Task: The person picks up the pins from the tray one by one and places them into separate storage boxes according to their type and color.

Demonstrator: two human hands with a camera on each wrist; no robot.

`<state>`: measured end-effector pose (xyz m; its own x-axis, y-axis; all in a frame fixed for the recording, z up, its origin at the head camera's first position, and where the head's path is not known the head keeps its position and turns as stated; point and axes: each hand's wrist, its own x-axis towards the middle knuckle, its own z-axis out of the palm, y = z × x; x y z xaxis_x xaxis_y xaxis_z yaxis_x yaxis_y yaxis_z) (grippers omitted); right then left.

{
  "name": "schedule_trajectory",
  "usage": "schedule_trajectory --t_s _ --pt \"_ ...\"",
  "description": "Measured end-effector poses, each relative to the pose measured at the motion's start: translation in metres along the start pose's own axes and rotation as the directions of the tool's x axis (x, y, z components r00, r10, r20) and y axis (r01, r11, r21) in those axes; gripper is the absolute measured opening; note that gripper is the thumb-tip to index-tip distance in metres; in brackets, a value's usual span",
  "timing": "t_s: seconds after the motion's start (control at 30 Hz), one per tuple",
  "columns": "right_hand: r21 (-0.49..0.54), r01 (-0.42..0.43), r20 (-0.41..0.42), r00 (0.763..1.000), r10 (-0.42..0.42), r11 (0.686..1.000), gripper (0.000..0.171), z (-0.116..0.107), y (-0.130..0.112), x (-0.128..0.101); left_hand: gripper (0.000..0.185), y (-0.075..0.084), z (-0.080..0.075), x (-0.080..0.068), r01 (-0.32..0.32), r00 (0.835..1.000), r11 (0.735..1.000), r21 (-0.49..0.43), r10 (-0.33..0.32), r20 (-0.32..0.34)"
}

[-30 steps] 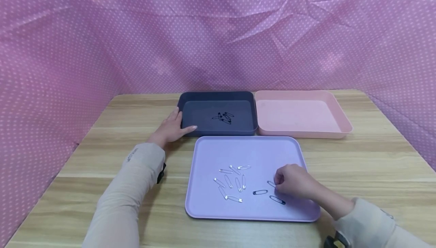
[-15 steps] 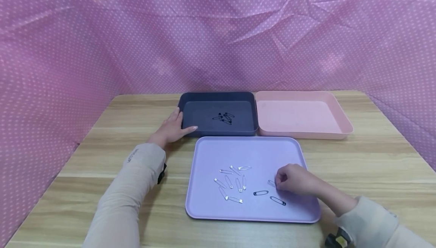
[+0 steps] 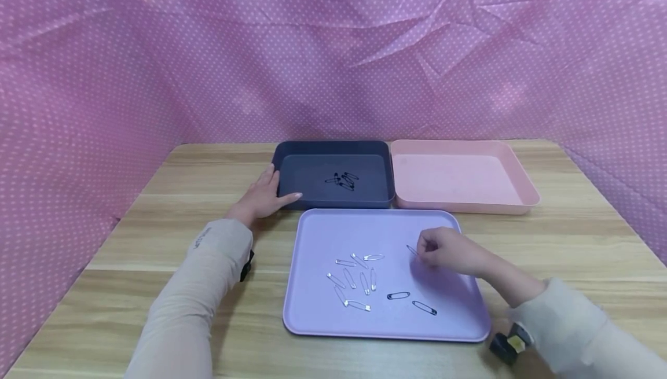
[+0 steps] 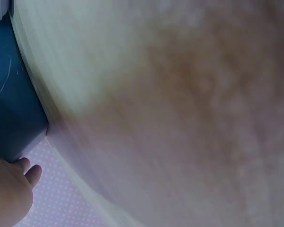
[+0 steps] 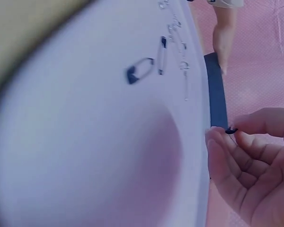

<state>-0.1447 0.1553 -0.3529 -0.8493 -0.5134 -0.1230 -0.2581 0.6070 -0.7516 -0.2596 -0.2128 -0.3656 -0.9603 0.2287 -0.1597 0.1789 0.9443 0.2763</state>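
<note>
My right hand (image 3: 450,250) pinches a black safety pin (image 3: 411,249) between thumb and fingers, held above the right side of the lilac tray (image 3: 333,223). In the right wrist view the pin's dark head (image 5: 231,130) shows at the fingertips. Two black safety pins, one (image 3: 398,295) beside another (image 3: 424,308), lie below that hand on the tray. Several silver safety pins (image 3: 358,305) are spread left of them. My left hand (image 3: 260,197) rests against the left side of the dark tray (image 3: 333,203), thumb over its near rim. Several black safety pins (image 3: 346,180) lie inside that tray.
A pink tray (image 3: 464,205) stands right of the dark one, their sides nearly touching. Both sit behind the lilac tray on the wooden table (image 3: 172,211). Pink dotted cloth (image 3: 333,78) hangs behind and at both sides.
My right hand has lifted off the lilac tray with the black safety pin and moved slightly away from me. The left hand has stayed on the dark tray.
</note>
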Motion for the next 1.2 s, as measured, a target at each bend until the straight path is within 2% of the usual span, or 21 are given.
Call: schedule_trajectory --t_s 0.13,0.33,0.73,1.0,1.2 --pt "0.065 0.03 -0.017 0.999 -0.029 0.997 0.007 -0.005 -0.005 0.011 0.1 0.0 0.0 0.0 -0.001 1.0 1.0 0.004 0.001 0.002" --pt "0.144 0.012 -0.047 0.999 -0.005 0.99 0.009 -0.009 -0.014 0.028 0.102 -0.001 0.001 0.001 0.002 1.0 1.0 0.004 -0.002 0.01" --pt "0.134 0.021 -0.149 0.989 0.0 0.991 0.011 -0.017 -0.022 0.06 0.102 -0.003 0.001 0.001 0.0 1.0 1.0 0.001 0.0 0.008" --pt "0.224 -0.04 -0.224 0.97 0.091 0.974 0.017 -0.019 -0.024 0.081 0.099 -0.001 0.001 -0.001 0.008 1.0 1.0 0.012 -0.008 0.01" --pt "0.242 -0.122 -0.287 0.939 0.191 0.963 0.019 -0.017 -0.024 0.098 0.1 0.0 0.0 -0.002 0.007 1.0 1.0 0.017 -0.007 0.008"
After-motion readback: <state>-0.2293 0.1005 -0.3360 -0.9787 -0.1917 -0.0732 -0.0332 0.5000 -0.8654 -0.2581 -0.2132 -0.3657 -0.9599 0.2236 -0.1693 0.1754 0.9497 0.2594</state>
